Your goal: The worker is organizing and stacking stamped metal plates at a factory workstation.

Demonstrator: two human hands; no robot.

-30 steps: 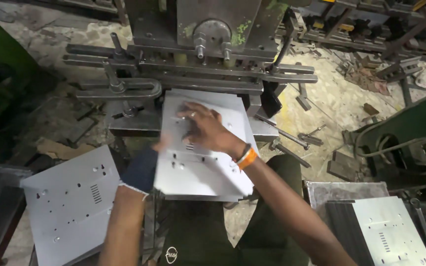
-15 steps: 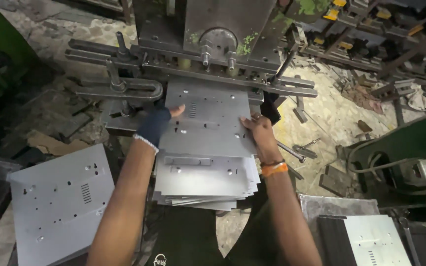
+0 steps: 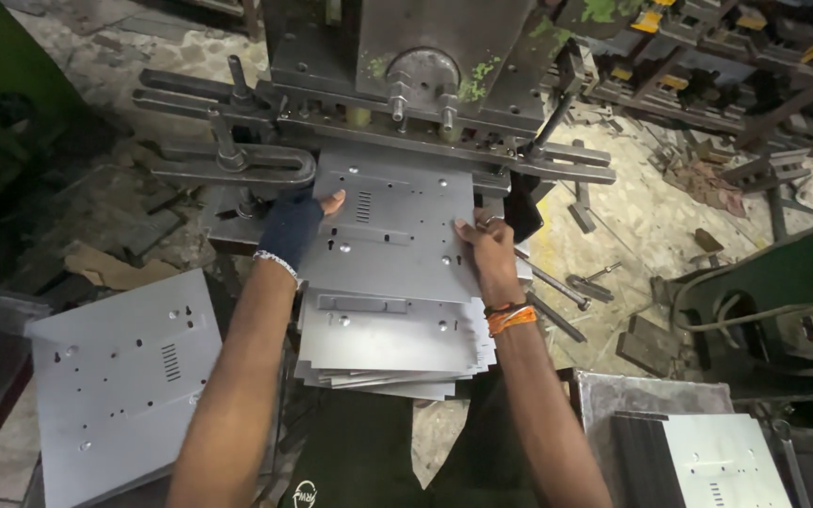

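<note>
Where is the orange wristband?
The orange wristband is on the right wrist, right of centre in the head view, beside the stack of grey metal sheets and just below the right hand.

So I've got a flat grey metal sheet [image 3: 390, 235] here, rectangular, punched with small round holes, a few slots and a little block of louvre slits near its upper left. It's lying flat with its far edge tucked under the head of the press [image 3: 425, 75], angled just slightly. My left hand [image 3: 295, 224] is on its left edge and my right hand [image 3: 486, 252] on its right edge. Underneath, nearer me, sits a fanned stack of matching sheets [image 3: 392, 343], edges a bit uneven.
</note>
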